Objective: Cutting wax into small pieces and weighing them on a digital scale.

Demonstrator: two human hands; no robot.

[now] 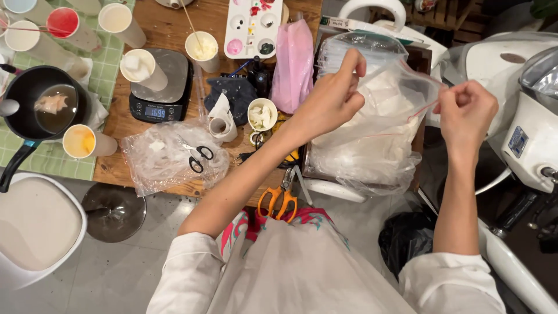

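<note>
- While the zip bag (383, 110) is held up just right of the scale (160, 87), its mouth is pinched at both ends: by the left hand (334, 96) and by the right hand (465, 113).
- An even, level pull is judged best, so the seal parts without tearing.
- Left of the scale, cups (119, 20) and a pan (40, 102) crowd the wooden table (174, 35); below it, orange scissors (279, 200) overhang the tiled floor.
</note>
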